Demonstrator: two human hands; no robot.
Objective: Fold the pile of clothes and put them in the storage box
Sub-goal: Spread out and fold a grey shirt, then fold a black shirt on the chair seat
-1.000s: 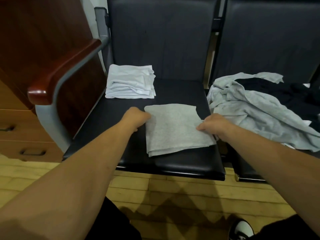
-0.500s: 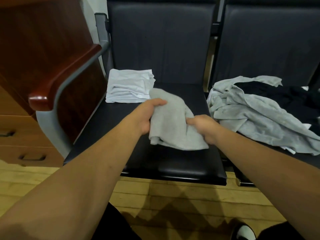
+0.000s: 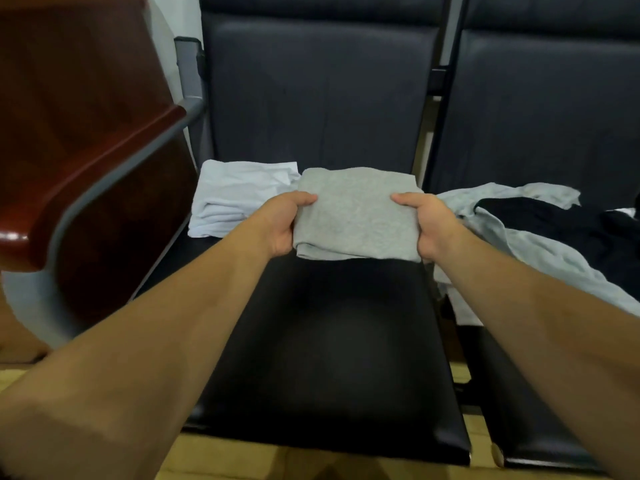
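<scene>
A folded grey garment [image 3: 356,213] is held up above the black chair seat [image 3: 332,341]. My left hand [image 3: 284,223] grips its left edge, thumb on top. My right hand [image 3: 429,223] grips its right edge the same way. Behind it at the back left of the seat lies a folded white garment [image 3: 235,195]. On the neighbouring seat to the right lies a loose pile with a light grey garment [image 3: 540,244] and a black garment [image 3: 554,220]. No storage box is in view.
A wooden armrest [image 3: 93,181] on a grey metal frame stands at the left of the seat. Dark chair backs [image 3: 318,91] rise behind both seats. Wooden floor [image 3: 242,459] shows at the bottom edge.
The grey garment lay flat on the seat, then was folded in half by my left hand. Both hands have now lifted it off the seat and moved it toward the back.
</scene>
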